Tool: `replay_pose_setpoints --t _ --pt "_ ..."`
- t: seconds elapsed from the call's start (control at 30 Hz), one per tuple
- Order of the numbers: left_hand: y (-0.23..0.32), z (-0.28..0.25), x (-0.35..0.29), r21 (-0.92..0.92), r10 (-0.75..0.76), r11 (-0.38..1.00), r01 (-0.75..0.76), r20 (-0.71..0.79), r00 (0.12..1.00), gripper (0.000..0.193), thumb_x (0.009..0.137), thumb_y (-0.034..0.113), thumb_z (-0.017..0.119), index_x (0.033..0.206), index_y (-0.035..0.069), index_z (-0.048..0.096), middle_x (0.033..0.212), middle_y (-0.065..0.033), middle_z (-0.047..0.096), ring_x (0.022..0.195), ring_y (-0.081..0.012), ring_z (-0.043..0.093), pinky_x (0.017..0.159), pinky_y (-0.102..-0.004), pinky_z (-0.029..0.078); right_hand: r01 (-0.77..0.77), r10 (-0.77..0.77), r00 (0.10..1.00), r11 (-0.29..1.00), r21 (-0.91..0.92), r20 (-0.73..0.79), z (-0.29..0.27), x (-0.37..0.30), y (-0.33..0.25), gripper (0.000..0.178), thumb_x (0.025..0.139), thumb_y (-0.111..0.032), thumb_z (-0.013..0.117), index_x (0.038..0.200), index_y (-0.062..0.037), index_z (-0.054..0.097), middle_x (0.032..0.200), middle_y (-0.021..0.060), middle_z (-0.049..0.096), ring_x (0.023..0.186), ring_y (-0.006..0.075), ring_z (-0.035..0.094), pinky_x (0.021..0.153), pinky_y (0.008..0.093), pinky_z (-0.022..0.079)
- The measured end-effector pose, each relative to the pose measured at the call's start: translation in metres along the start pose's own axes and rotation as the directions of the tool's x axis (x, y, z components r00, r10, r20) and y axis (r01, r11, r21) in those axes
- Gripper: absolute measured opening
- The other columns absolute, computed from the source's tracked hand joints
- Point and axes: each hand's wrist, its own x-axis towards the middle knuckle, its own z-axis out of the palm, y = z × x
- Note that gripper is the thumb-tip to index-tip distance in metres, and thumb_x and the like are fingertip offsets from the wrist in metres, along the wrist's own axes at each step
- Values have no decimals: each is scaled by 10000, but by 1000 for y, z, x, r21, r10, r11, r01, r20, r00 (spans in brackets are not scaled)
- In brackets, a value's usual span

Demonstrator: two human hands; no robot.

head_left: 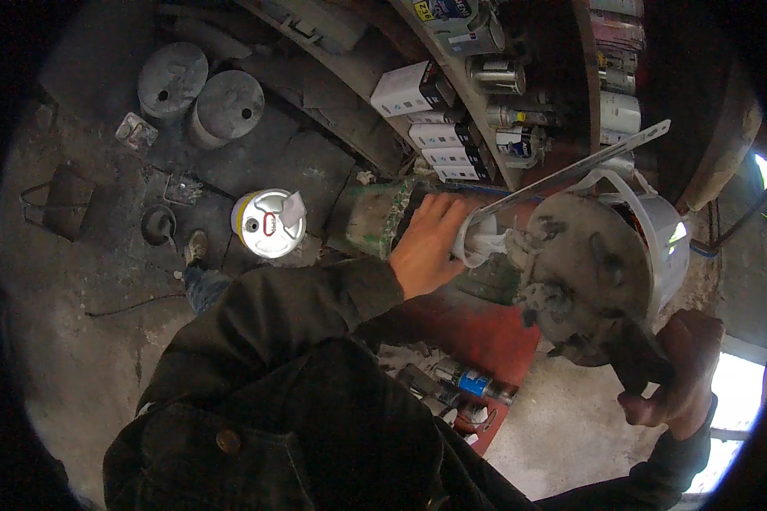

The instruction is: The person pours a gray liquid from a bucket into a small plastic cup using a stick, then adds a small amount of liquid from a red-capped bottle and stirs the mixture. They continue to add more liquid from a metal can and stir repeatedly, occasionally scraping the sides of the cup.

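I see a white can on the floor. Up-left of it stand two grey discs. Right of it, shelves carry boxes and tins.

Dim, murky workshop light; blown-out daylight glare at lower right; heavy fisheye bending and black vignette at the rim

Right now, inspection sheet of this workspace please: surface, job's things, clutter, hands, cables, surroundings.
Surface: dusty concrete floor, stained.
Job's things: white bucket with grimy round lid; white tube beside it; flat metal bar across the top.
Clutter: yellow-rimmed can, two grey discs, tubes on a red board.
Hands: left hand grips the white tube; right hand grips a dark handle.
Cables: thin wire on the floor.
Surroundings: shelves of boxes and tins.
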Motion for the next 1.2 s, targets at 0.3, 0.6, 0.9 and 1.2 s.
replay_pose_setpoints --t 0.3,0.6,0.9,1.2 --pt "1 -1 -1 2 -18 1000 18 27 999 782 696 60 816 1407 27 492 1305 -198 528 1211 -437 480 1055 -487 416 126 -131 986 990 -56 -103 7 -1 -5 267 656 -298 645 630 -90 479 554 91 389 450 315 368 481 428 284" --pt "6 1 -1 -26 4 1000 -3 49 999 837 663 35 787 1434 27 463 1330 -197 524 1235 -430 476 1095 -481 396 137 -144 983 988 -73 -110 5 -6 -19 152 649 -213 571 640 -69 522 575 121 397 462 324 379 499 446 289" --pt "8 1 -7 -36 -10 999 11 44 999 835 669 39 785 1438 32 460 1340 -203 519 1255 -436 462 1108 -493 385 135 -141 985 989 -68 -102 3 -8 -30 144 612 -195 564 638 -64 510 580 113 392 471 316 379 502 445 286" --pt "13 -3 -10 -33 15 999 -14 21 1000 812 696 67 808 1432 39 466 1332 -205 521 1253 -437 465 1093 -494 401 126 -136 985 988 -92 -104 1 -17 -30 162 662 -217 548 656 -57 520 609 123 412 511 315 398 549 452 298"
